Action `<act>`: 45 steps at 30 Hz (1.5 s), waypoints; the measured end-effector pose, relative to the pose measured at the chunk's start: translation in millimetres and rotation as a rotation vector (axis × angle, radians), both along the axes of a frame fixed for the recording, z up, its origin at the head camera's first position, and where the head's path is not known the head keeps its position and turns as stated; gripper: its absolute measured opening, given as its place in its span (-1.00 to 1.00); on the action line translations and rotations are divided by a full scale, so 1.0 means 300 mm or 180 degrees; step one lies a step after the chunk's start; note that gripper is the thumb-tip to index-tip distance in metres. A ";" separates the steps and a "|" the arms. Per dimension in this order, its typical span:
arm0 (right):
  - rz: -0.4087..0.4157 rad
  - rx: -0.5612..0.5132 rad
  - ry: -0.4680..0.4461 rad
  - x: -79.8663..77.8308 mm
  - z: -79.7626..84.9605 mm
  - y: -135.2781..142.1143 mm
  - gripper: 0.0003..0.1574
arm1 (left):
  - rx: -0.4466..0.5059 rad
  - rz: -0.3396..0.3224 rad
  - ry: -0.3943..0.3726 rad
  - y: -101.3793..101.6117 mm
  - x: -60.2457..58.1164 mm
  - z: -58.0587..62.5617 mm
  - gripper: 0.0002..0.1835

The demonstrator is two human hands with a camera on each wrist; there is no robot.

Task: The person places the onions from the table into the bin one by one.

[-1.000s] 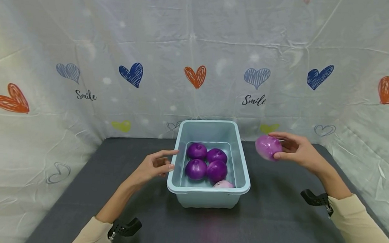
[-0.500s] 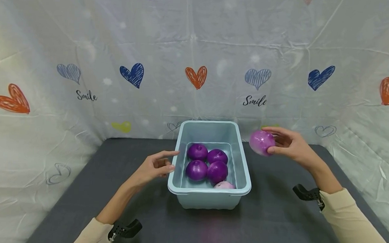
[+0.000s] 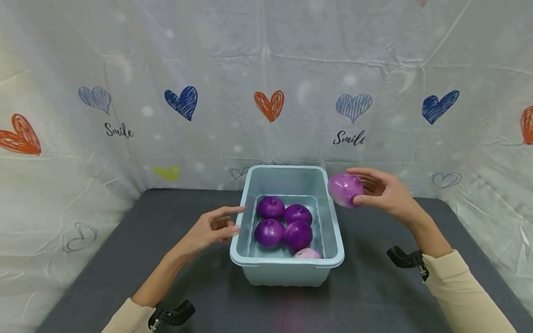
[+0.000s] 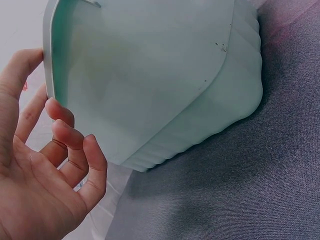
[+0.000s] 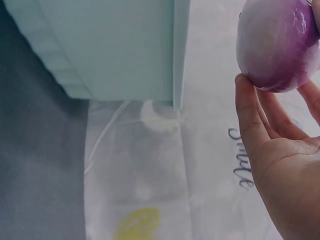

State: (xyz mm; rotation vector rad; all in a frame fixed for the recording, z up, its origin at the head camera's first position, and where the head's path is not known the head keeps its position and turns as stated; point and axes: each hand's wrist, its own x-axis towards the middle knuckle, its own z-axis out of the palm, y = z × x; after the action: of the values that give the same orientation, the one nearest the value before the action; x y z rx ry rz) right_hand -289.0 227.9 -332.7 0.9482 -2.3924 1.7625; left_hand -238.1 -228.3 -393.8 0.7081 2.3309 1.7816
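Observation:
My right hand (image 3: pixel 384 192) grips a glossy purple onion (image 3: pixel 346 190) between thumb and fingertips, just above the right rim of a pale blue plastic bin (image 3: pixel 285 261). In the right wrist view this onion (image 5: pixel 277 45) shades from purple to whitish. Inside the bin lie several dark purple onions (image 3: pixel 269 233) and a paler pink one (image 3: pixel 307 253), partly hidden by the near wall. At the bin's left side, my left hand (image 3: pixel 211 230) touches the rim with fingertips and thumb. The left wrist view shows its other fingers (image 4: pixel 75 160) loosely bent, holding nothing.
The bin stands on a dark grey tabletop (image 3: pixel 158 241). Behind it hangs a pale curtain (image 3: pixel 235 62) printed with hearts and "Smile". Black straps (image 3: pixel 170 314) sit on both wrists.
My right hand has carried the purple onion leftward and slightly up, from the right of the bin to its right rim. My left hand has stayed in place.

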 end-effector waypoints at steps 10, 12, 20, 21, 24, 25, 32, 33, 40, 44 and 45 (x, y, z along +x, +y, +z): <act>0.0305 -0.0165 0.0034 -0.025 0.021 -0.079 -0.27 | 0.0020 0.0017 -0.0022 0.004 -0.004 -0.007 -0.45; 0.0359 -0.0194 0.0045 -0.029 0.024 -0.092 -0.27 | 0.0016 0.0023 -0.0023 0.005 -0.005 -0.007 -0.45; 0.0548 -0.0311 0.0006 -0.045 0.026 -0.135 -0.24 | -0.0019 0.0057 -0.0031 0.005 -0.010 -0.002 -0.44; 0.0561 -0.0311 0.0008 -0.047 0.026 -0.141 -0.23 | -0.0016 0.0059 -0.0032 0.005 -0.011 -0.002 -0.44; 0.0608 -0.0309 0.0004 -0.051 0.026 -0.160 -0.24 | -0.0011 0.0049 -0.0015 0.003 -0.012 -0.003 -0.45; 0.0631 -0.0311 -0.0002 -0.051 0.025 -0.166 -0.24 | -0.0003 0.0040 -0.0014 0.003 -0.012 -0.004 -0.45; 0.0731 -0.0338 -0.0122 -0.046 0.008 -0.189 -0.22 | 0.0014 0.0005 -0.0030 0.005 -0.006 -0.006 -0.44; 0.0736 -0.0338 -0.0125 -0.045 0.004 -0.188 -0.21 | 0.0016 0.0005 -0.0028 0.005 -0.005 -0.005 -0.44; 0.0760 -0.0441 -0.0206 -0.033 -0.007 -0.154 -0.26 | -0.0007 0.0021 -0.0019 0.006 -0.004 -0.004 -0.45; 0.0592 -0.0395 -0.0213 -0.023 -0.018 -0.121 -0.35 | -0.0029 0.0038 -0.0044 0.007 -0.002 -0.003 -0.45; 0.0540 -0.0375 -0.0215 -0.021 -0.022 -0.112 -0.36 | -0.0027 0.0038 -0.0049 0.007 -0.003 -0.003 -0.46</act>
State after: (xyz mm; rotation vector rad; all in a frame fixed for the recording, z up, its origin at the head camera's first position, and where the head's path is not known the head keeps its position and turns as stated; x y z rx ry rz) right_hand -295.2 194.4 -339.3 1.1234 -2.2766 1.9987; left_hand -238.9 -226.1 -394.6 0.6782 2.3366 1.7744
